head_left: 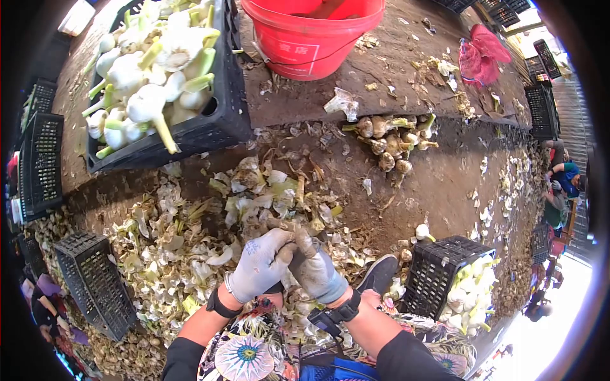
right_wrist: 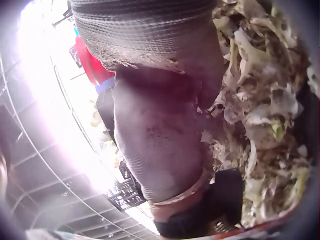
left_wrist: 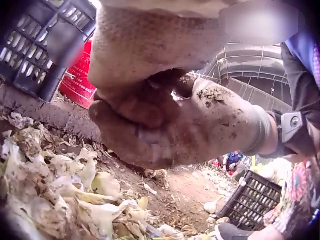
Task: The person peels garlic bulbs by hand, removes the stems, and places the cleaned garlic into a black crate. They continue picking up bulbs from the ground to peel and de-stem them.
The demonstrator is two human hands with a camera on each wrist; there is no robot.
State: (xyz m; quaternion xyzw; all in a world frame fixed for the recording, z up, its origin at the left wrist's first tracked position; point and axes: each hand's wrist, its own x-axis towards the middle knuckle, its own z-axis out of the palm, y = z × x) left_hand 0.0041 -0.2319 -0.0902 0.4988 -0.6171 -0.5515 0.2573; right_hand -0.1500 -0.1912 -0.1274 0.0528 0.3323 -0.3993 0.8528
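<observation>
Both hands wear pale work gloves soiled with dirt and meet in front of the body in the head view. My left hand point(head_left: 259, 263) bends its fingers in against my right hand point(head_left: 319, 270). In the left wrist view the right glove point(left_wrist: 220, 117) presses up close under the left glove point(left_wrist: 150, 45), its fingers curled. A dark gap shows between them; I cannot tell what, if anything, they hold. Below the hands lies a thick heap of garlic skins point(head_left: 248, 190). Ahead to the right sits a small pile of dirty, unpeeled garlic bulbs point(head_left: 391, 143).
A black crate point(head_left: 235, 120) of cleaned garlic point(head_left: 146, 95) stands front left, beside a red bucket point(head_left: 305, 47). Another black crate point(head_left: 438, 267) with garlic lies right of a shoe point(head_left: 378, 273). At left is a further crate point(head_left: 95, 279). A pink mesh bag point(head_left: 483, 54) lies far right.
</observation>
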